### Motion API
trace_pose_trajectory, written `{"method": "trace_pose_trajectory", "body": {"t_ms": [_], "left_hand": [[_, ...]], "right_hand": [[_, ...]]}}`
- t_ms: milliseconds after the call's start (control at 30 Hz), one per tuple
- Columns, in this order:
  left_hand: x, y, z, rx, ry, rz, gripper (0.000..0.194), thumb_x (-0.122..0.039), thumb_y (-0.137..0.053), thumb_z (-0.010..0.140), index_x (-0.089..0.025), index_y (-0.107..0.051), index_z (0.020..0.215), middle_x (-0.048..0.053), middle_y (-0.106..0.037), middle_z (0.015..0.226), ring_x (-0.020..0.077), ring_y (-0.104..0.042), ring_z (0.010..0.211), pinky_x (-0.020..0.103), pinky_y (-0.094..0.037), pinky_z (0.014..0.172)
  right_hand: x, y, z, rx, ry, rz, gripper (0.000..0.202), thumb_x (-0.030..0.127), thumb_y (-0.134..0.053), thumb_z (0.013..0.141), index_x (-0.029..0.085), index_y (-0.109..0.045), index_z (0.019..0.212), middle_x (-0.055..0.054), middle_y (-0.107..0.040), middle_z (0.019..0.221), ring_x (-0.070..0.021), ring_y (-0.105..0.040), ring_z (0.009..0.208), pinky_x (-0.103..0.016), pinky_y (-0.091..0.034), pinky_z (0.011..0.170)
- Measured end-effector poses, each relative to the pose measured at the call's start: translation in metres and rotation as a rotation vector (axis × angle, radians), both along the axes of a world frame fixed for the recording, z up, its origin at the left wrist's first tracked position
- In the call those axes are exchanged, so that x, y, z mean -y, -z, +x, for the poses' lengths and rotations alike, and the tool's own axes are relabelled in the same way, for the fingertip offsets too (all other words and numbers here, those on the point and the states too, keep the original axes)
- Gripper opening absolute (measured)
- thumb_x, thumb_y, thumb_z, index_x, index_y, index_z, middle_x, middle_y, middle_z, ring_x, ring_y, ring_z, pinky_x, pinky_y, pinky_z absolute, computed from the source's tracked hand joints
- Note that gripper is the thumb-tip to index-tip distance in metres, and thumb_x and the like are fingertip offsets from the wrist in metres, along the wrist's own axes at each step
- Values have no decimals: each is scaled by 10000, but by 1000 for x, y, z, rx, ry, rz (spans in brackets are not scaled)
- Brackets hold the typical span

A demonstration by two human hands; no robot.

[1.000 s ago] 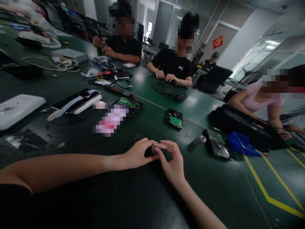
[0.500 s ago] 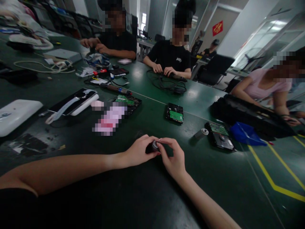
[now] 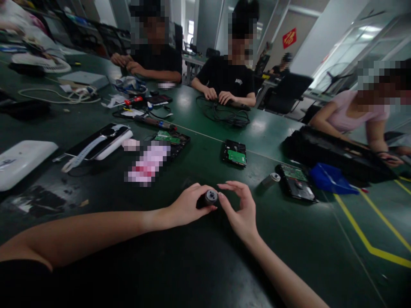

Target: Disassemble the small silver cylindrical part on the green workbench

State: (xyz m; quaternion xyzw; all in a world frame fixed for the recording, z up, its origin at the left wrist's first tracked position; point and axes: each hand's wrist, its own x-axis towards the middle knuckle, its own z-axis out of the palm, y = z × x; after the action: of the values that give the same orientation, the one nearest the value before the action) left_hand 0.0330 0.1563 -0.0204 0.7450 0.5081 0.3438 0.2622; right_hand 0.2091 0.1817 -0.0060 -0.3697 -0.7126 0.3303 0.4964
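My left hand (image 3: 189, 205) is wrapped round a dark cylinder (image 3: 211, 197), whose grey round end faces up toward me. Close to its right side, my right hand (image 3: 240, 207) has its fingers curved and apart, with nothing between them. A second metal cylinder (image 3: 270, 181) stands farther right on the green table (image 3: 180, 265). Beside it lies a hard drive (image 3: 297, 183) with a green circuit board. Beyond my hands is another hard drive (image 3: 235, 153).
On the left are a white case (image 3: 24, 162), a watch (image 3: 108, 133), a blurred pink item (image 3: 149, 162) and an opened device (image 3: 180, 143). A blue bag (image 3: 332, 177) and a long black part (image 3: 337, 154) lie right. Several people sit across the table.
My right hand has moved slightly right, its fingers parting from the cylinder's top, which now shows more fully. My left hand keeps its hold.
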Motion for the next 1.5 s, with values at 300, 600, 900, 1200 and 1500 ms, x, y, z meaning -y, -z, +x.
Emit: {"method": "trace_pose_trajectory", "body": {"t_ms": [300,600,900,1200,1500], "left_hand": [[0,-1,1,-3,-5,-2,274,-259,-654,812,-228,-590,1076,22,-627,986,204,-573,918,336,-484,818],[2,-3,3,20,-20,-13,309,-283,-658,803,-258,-592,1104,18,-643,1013,210,-597,930,354,-490,853],[1,-2,2,-6,-19,-9,309,-314,-648,809,-258,-599,1109,24,-649,1035,220,-608,957,367,-498,867],[0,-3,2,-4,-21,-25,394,-337,-693,784,-274,-612,1164,26,-660,1012,215,-614,922,348,-499,841],[-1,0,1,11,13,-4,382,-177,-659,781,-258,-620,1153,18,-659,963,193,-611,868,318,-508,802]], "right_hand": [[2,-1,-11,71,11,-35,85,212,-678,795,196,-626,860,-36,-669,857,-182,-645,843,-358,-523,814],[-8,10,17,-14,123,-60,60,182,-624,826,187,-565,831,-32,-675,830,-183,-664,827,-350,-521,797],[-6,19,24,352,96,7,92,164,-705,727,222,-669,790,-15,-699,830,-219,-619,875,-404,-462,844],[-2,17,7,-81,101,107,97,125,-583,832,205,-574,778,-46,-716,916,-192,-666,941,-429,-461,957],[10,21,-14,-162,-93,118,108,116,-562,839,220,-560,812,-47,-697,894,-183,-677,910,-377,-551,851]]}}
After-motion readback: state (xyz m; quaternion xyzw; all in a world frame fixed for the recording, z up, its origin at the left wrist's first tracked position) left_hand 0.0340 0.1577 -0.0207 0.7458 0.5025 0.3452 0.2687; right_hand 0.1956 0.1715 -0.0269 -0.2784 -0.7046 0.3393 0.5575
